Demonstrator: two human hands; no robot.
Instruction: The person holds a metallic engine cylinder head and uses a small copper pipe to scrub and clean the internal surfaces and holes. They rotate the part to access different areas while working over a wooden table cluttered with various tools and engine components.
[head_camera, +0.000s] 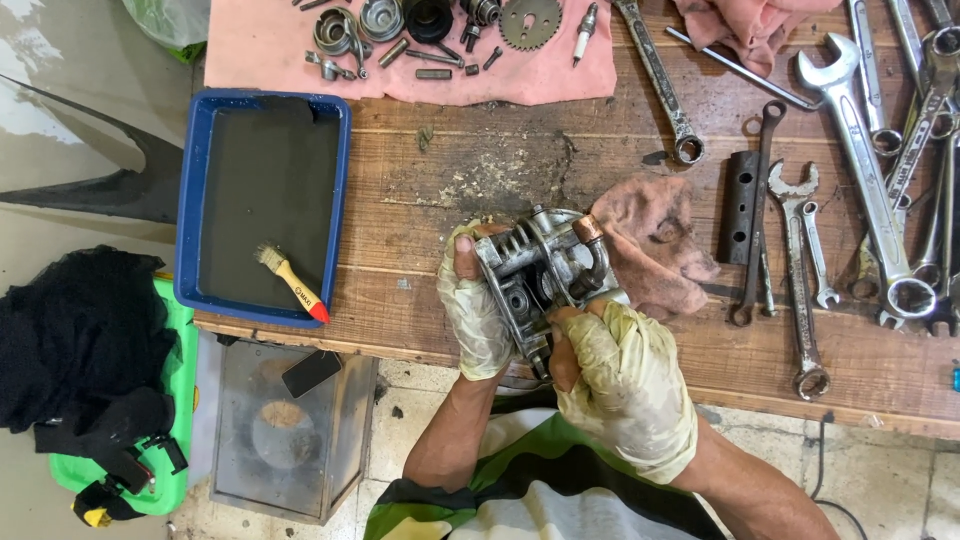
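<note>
Grey finned metal engine part (535, 270) sat at the centre of the frame, held just above the near edge of one long wooden workbench (480, 170). It looked oily and dull, with a row of cooling fins on its upper left, round bores in its face and one copper-coloured pipe stub (588, 230) at its upper right.

One blue rectangular plastic tray (190, 200) of dark liquid lay at the left of the frame, with one yellow-handled, red-tipped paintbrush (292, 284) resting in it. One pink cloth (270, 50) spread along the top edge carried a scatter of small steel parts, too many to count surely, among them one toothed sprocket (530, 22). One crumpled pink rag (655, 240) lay just right of the engine part, touching it. At least eight steel spanners (860, 150) lay across the right side.

Two hands in stained pale gloves held the part. The left hand (475, 310) was curled round its left side, thumb on top. The right hand (625, 380) gripped its lower right corner, fingers closed on it.
</note>
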